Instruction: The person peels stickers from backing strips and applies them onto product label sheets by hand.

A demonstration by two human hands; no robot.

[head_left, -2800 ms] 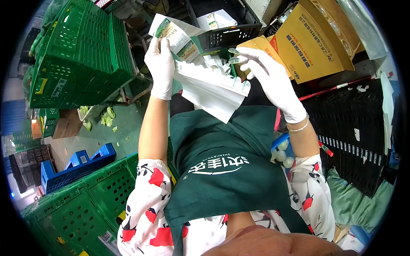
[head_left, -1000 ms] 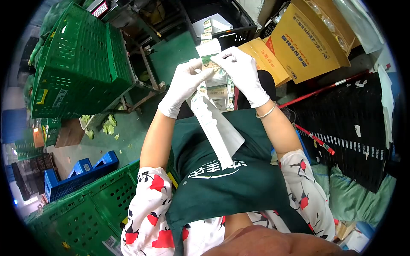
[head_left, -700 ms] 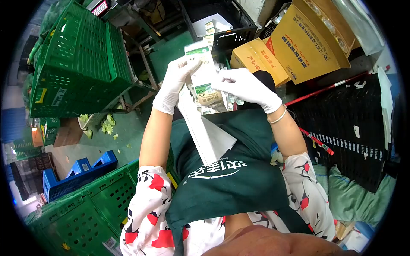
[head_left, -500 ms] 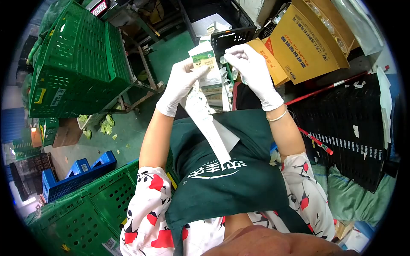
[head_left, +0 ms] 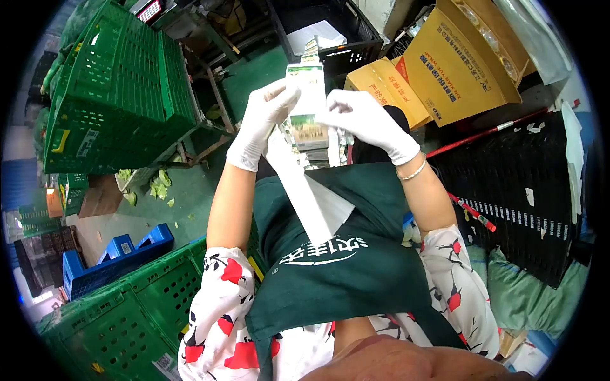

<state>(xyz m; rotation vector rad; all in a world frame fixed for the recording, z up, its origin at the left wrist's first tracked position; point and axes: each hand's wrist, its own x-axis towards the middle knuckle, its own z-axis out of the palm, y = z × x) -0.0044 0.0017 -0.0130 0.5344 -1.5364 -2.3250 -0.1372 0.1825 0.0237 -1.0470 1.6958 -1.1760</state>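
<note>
A strip of green-and-white printed labels (head_left: 306, 86) runs upright between my hands, both in white gloves. My left hand (head_left: 267, 114) is closed on its left side, thumb and fingers pinched together. From beneath that hand, blank white backing paper (head_left: 305, 200) hangs down over my dark green apron (head_left: 356, 279). My right hand (head_left: 365, 120) has its fingers bent and pressed together at the strip's right edge, touching it near a green label band. What lies under those fingertips is hidden. More folded labels (head_left: 316, 155) are bunched below, just above my lap.
Stacked green crates (head_left: 114, 95) stand at left, with another green crate (head_left: 127, 311) near my left elbow. Ahead is a black crate (head_left: 346, 57) with white paper. Cardboard boxes (head_left: 457, 63) and black crates (head_left: 508, 184) are on the right, beside a red pole (head_left: 470, 136).
My right hand has come down and left to the label strip, from raised and apart. The strip has shifted, and its hanging backing paper now reaches lower and further left.
</note>
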